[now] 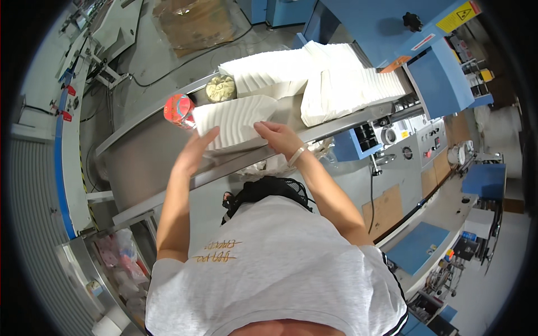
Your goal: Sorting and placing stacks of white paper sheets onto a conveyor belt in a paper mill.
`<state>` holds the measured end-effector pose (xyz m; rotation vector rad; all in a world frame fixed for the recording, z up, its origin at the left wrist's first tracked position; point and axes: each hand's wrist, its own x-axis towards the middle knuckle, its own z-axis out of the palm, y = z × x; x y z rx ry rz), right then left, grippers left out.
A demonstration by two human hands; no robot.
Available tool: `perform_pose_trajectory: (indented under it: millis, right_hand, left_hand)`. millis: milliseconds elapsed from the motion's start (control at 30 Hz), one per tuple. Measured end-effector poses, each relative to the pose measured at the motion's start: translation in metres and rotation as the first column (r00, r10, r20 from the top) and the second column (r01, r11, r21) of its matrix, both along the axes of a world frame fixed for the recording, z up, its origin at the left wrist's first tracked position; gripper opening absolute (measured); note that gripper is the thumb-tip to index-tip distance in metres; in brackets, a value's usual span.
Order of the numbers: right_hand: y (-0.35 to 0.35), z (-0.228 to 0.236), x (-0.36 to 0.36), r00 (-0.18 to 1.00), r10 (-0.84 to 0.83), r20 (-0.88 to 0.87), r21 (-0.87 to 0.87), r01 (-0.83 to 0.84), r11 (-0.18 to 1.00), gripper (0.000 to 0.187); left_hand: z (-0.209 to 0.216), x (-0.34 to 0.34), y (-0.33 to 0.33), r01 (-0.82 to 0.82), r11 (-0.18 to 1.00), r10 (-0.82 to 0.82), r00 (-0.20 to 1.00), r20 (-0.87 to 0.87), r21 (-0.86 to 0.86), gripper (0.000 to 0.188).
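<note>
Grey T-shirt [280, 269], hands [196, 149] [278, 138] pinching ribbed white stack [238, 120] at both ends, bin [106, 283] of crumpled plastic [126, 260]

1) A factory workshop, by the look of it: a big blue machine [375, 27] bearing a yellow warning sticker [457, 18] stands at the right end of a long metal tray [143, 162]
2) Off the tray's near edge, toward the right, is a control panel [430, 143] with buttons
3) Pleated white sheets [350, 84] lie in bulk between its edges
4) Grey floor [150, 60] and brown cardboard [193, 25] show past the far edge, a bin of plastic bags [119, 260] by the near left corner
</note>
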<state>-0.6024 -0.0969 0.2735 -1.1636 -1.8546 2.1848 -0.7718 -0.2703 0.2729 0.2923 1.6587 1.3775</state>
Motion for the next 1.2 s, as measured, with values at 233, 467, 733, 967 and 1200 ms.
perform_pose_trajectory:
  millis: [233, 467, 733, 967, 1200]
  right_hand:
    - [0.018, -0.031, -0.040, 0.994, -0.100, 0.032, 0.038, 0.099, 0.994, 0.064]
    - [-0.044, -0.022, -0.054, 0.924, 0.069, -0.377, 0.163, -0.007, 0.987, 0.063]
    - [-0.127, 0.008, -0.068, 0.783, 0.312, -0.539, 0.308, -0.162, 0.937, 0.056]
    - [-0.177, -0.003, -0.190, 0.710, 0.346, -0.613, 0.273, -0.221, 0.936, 0.093]
    - [-0.144, -0.030, -0.275, 0.935, 0.030, -0.353, 0.074, -0.004, 0.997, 0.127]
  left_hand:
    - [-0.021, -0.042, -0.030, -0.029, 1.000, 0.026, 0.957, 0.287, 0.006, 0.059]
    - [0.001, 0.004, -0.033, 0.109, 0.960, -0.072, 0.986, -0.151, 0.258, 0.052]
    - [0.000, 0.012, -0.132, -0.033, 0.978, 0.127, 0.874, -0.468, 0.204, 0.041]
    - [0.023, -0.055, -0.183, -0.286, 0.917, 0.387, 0.806, -0.448, 0.278, 0.047]
    - [0.029, -0.160, -0.145, -0.153, 0.982, 0.179, 0.931, -0.317, 0.107, 0.064]
